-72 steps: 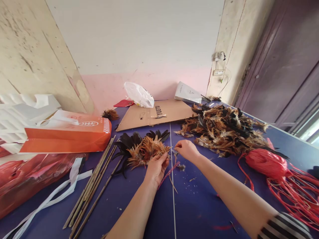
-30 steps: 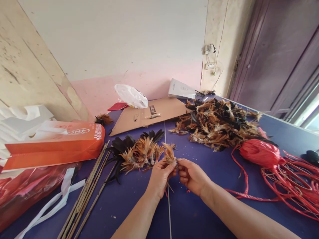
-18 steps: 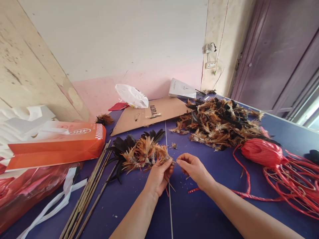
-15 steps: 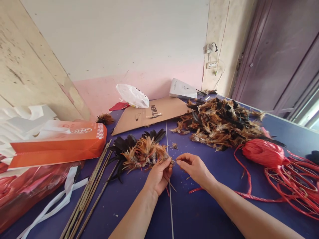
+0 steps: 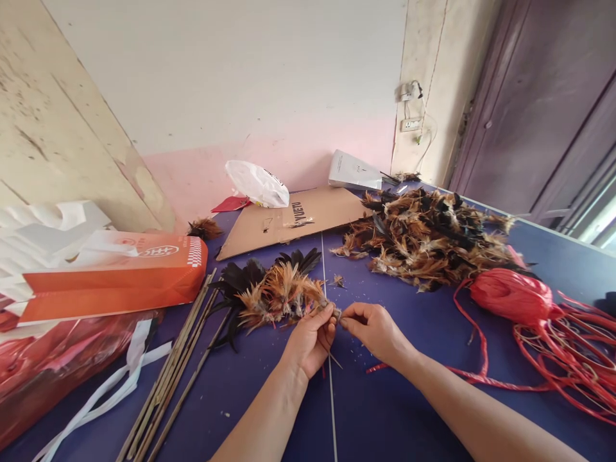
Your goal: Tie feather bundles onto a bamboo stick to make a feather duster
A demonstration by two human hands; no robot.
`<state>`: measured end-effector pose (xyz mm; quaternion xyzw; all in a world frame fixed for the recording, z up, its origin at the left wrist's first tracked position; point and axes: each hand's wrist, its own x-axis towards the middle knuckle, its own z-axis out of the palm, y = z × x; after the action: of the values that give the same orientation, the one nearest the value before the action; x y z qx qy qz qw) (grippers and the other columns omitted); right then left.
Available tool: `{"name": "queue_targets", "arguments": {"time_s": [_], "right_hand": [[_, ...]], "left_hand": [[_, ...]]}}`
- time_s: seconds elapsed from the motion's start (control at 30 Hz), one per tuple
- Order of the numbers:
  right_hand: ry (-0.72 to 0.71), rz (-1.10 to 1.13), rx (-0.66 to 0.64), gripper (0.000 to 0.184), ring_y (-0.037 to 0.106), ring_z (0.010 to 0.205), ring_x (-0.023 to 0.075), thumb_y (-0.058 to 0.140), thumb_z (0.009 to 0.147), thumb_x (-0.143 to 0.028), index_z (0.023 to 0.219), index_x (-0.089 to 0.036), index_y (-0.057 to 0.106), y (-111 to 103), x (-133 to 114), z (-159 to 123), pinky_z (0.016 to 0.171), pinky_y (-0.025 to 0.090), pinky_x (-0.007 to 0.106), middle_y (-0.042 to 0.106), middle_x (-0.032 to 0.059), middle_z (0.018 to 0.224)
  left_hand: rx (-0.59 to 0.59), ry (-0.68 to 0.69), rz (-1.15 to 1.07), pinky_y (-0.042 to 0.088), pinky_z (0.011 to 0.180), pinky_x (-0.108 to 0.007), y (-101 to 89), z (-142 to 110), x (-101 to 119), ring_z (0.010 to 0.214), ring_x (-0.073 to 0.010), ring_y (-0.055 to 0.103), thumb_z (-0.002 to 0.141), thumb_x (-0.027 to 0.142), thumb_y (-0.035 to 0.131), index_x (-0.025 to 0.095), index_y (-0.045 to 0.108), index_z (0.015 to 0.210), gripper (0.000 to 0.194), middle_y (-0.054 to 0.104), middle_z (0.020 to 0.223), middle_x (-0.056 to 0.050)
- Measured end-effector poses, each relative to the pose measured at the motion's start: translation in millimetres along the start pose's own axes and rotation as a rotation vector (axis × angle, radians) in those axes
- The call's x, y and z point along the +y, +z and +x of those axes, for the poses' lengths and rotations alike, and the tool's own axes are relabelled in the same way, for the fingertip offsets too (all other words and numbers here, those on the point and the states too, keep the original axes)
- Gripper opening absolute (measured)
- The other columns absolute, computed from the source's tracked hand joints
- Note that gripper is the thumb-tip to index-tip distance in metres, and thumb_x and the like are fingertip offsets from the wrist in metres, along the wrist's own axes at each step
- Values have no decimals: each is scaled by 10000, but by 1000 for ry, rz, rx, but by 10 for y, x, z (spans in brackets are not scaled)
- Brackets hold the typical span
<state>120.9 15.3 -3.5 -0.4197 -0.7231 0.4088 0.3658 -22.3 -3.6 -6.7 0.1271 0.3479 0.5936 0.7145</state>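
Observation:
My left hand [image 5: 308, 341] is closed around the stems of a bunch of brown and black feathers [image 5: 274, 296] that fans out to the left over the blue table [image 5: 250, 398]. My right hand [image 5: 373, 332] pinches at the same stem end, fingertips touching the left hand's. A thin stick pokes out below my left hand. A red plastic string [image 5: 462, 373] trails from under my right wrist to a red string ball [image 5: 511, 296] at the right.
A big pile of loose brown and black feathers [image 5: 428, 237] lies at the back right. Several thin sticks [image 5: 176, 369] lie at the left beside an orange paper bag [image 5: 115, 277], a red plastic bag [image 5: 52, 366] and white strips. Flat cardboard [image 5: 293, 218] lies at the back.
My right hand fetched a small tuft from the table and brought it to the bunch. Since half a second ago it has closed the gap and now pinches at the stems beside my left hand.

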Motion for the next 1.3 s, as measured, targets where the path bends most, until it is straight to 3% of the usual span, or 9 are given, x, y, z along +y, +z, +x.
{"name": "queue_targets", "arguments": {"time_s": [0.2,0.47,0.67,0.87,1.2,1.3], "right_hand": [[84,71,-27,160,403,469,79,563,705,-283,637,-151,621,-69,25,26,458,310,200,509,-33,503],[142,592,150,243,460,551,92,644,670,-386,656,-149,590,-246,28,108,547,368,218,572,14,636],[168,399,168,236,431,542,95,618,688,-377,657,-143,615,-53,26,68,536,346,219,521,-12,566],[161,216,158,245,418,509,102,586,696,-383,698,-144,644,10,15,37,473,321,218,520,-18,539],[-145,-84,155,171,532,645,153,546,735,-272,634,-199,664,-43,28,16,625,408,257,602,33,699],[-151,-73,115,162,550,689,161,550,732,-277,688,-207,689,-87,9,33,663,422,265,627,43,791]], "left_hand": [[70,62,-67,503,441,-107,-39,52,61,460,-53,567,743,49,587,74,614,709,50,592,556,-15],[133,140,-107,498,458,-91,-81,109,150,475,-49,574,738,33,586,76,616,683,75,596,570,-16],[60,133,97,497,447,-115,-12,46,-37,468,-57,567,667,51,665,78,650,711,54,612,566,-18],[20,180,183,491,464,-122,-7,27,-77,474,-58,562,569,118,754,88,662,659,132,614,534,-6],[-3,192,291,468,460,-134,0,27,-85,465,-53,534,509,185,791,91,669,679,229,601,562,1],[17,202,291,460,449,-142,6,24,-71,459,-57,527,511,180,788,89,663,682,230,596,564,-1]]}}
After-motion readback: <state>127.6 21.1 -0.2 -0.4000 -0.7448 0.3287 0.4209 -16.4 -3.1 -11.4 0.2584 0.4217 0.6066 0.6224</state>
